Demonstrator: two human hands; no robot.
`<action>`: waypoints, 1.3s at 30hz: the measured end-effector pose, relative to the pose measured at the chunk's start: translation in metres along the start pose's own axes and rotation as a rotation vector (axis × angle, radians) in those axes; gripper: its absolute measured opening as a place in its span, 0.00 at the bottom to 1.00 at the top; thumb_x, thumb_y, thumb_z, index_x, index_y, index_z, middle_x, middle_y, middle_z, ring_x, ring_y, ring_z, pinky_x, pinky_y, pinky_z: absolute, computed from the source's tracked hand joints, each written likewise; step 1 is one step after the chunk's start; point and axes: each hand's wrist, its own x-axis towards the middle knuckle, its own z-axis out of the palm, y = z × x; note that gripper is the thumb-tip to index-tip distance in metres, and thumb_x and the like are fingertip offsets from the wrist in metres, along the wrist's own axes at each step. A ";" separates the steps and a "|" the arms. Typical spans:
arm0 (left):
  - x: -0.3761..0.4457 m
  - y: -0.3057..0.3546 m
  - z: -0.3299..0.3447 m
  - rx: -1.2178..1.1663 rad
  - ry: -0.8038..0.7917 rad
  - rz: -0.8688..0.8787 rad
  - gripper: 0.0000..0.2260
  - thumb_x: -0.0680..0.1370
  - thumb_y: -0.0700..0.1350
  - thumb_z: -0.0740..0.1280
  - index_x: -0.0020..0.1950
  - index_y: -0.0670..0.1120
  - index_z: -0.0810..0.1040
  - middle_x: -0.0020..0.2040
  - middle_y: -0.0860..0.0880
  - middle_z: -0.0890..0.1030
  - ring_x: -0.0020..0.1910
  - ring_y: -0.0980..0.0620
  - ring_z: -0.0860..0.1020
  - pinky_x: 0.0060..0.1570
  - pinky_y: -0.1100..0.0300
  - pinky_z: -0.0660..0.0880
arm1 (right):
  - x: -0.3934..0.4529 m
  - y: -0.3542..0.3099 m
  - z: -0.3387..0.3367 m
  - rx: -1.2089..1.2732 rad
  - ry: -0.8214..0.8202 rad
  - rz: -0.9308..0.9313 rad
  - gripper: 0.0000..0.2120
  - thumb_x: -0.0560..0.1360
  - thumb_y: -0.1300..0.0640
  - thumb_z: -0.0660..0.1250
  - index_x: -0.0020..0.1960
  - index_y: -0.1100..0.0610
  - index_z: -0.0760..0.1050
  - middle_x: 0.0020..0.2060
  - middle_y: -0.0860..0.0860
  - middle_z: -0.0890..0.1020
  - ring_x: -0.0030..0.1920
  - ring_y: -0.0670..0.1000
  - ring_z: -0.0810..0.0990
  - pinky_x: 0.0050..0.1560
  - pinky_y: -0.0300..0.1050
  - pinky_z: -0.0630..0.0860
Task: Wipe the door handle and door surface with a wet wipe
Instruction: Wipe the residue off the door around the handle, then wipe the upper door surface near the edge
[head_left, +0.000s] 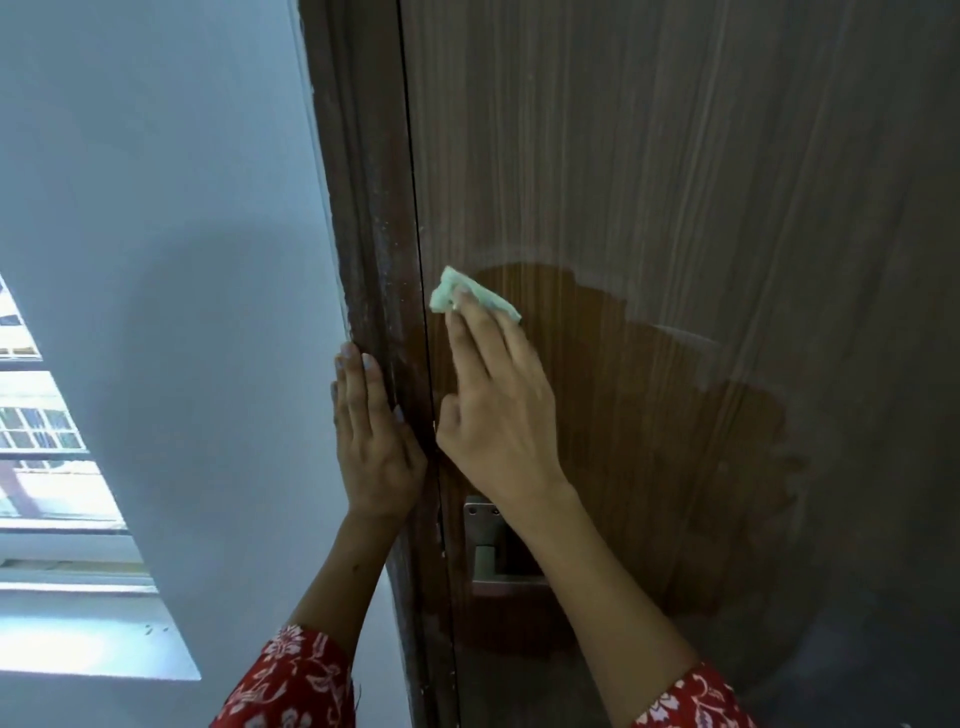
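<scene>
Pressing folded wet wipe (470, 296) flat under straight right hand (496, 405) fingers near door (675, 208) left edge, above handle plate (480, 540); left hand (371, 431) flat, fingers together on frame (363, 234), likely bracing.

brown door (675, 208), wet wipe (470, 297) pressed flat on it

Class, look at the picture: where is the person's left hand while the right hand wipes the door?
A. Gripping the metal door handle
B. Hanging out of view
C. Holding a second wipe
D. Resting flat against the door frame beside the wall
D: the left hand lies flat with straight fingers on the door frame, while the right hand presses the wet wipe to the door.
</scene>
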 end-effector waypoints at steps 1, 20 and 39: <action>0.000 0.000 0.000 -0.004 0.001 -0.001 0.22 0.78 0.36 0.55 0.71 0.30 0.57 0.72 0.33 0.58 0.74 0.37 0.57 0.74 0.45 0.54 | 0.000 0.002 -0.001 -0.008 0.021 0.037 0.31 0.68 0.63 0.65 0.70 0.65 0.64 0.71 0.58 0.66 0.70 0.56 0.63 0.70 0.48 0.57; -0.249 0.011 -0.123 -0.327 -0.260 -1.266 0.11 0.83 0.41 0.55 0.57 0.50 0.76 0.50 0.48 0.83 0.48 0.52 0.83 0.46 0.64 0.78 | -0.240 -0.047 0.068 0.679 -0.390 0.531 0.09 0.70 0.71 0.71 0.48 0.62 0.82 0.45 0.50 0.84 0.45 0.43 0.82 0.46 0.37 0.79; -0.590 0.012 -0.221 0.102 -1.012 -1.815 0.11 0.81 0.39 0.58 0.58 0.42 0.79 0.48 0.51 0.79 0.46 0.59 0.74 0.39 0.75 0.66 | -0.666 -0.055 0.204 0.296 -1.436 0.807 0.13 0.77 0.67 0.60 0.59 0.64 0.78 0.58 0.57 0.79 0.59 0.52 0.77 0.53 0.25 0.63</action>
